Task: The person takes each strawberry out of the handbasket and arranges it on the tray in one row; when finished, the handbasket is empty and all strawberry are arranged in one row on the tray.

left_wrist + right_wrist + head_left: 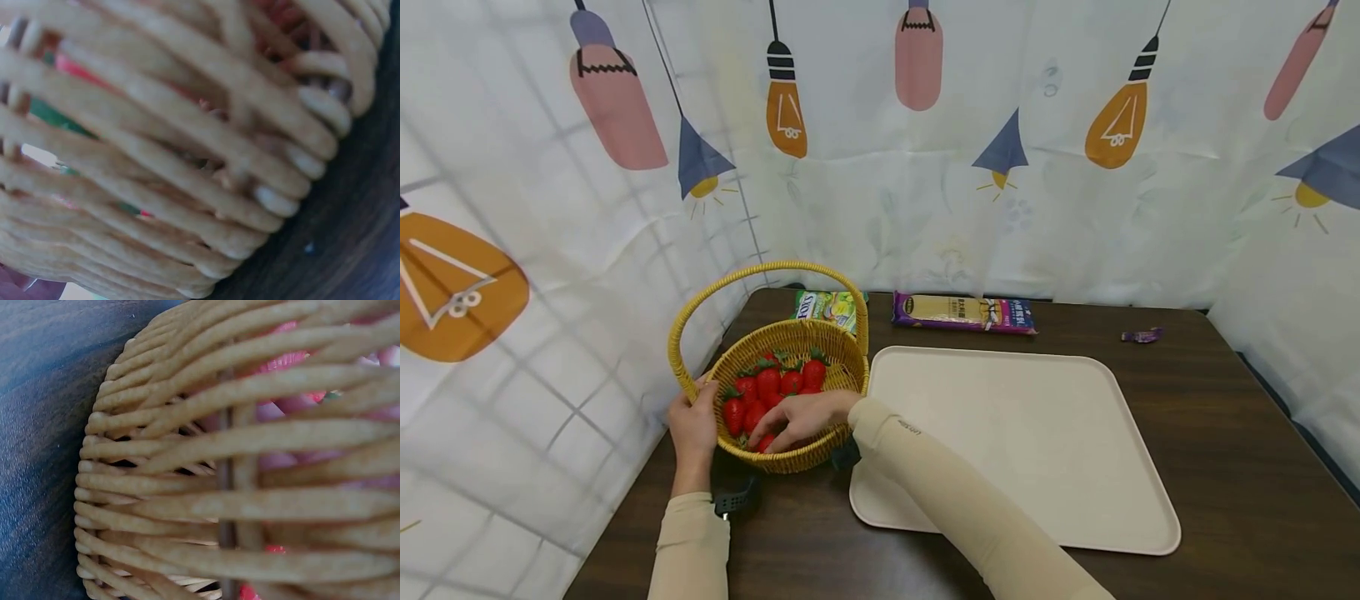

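Observation:
A yellow woven basket (790, 460) with a tall arched handle stands at the left of the table, with several red strawberries (768, 382) inside. At its left rim, near the foot of the handle, my left hand (694, 429) grips the basket. My right hand (805, 417) reaches over the right rim into the basket, thumb and fingers around a strawberry (765, 443) near the front wall. Both wrist views look closely at the woven wall (169, 144), with bits of red showing through the gaps. In the right wrist view, the weave (175, 487) partly hides the right hand's fingers.
Right of the basket lies a cream tray (1015, 433), its left side under the right forearm. Behind are a green packet (827, 307) and a purple-and-yellow noodle packet (962, 312). A small purple wrapped piece (1142, 335) lies at the far right. A patterned curtain (880, 208) hangs behind the table.

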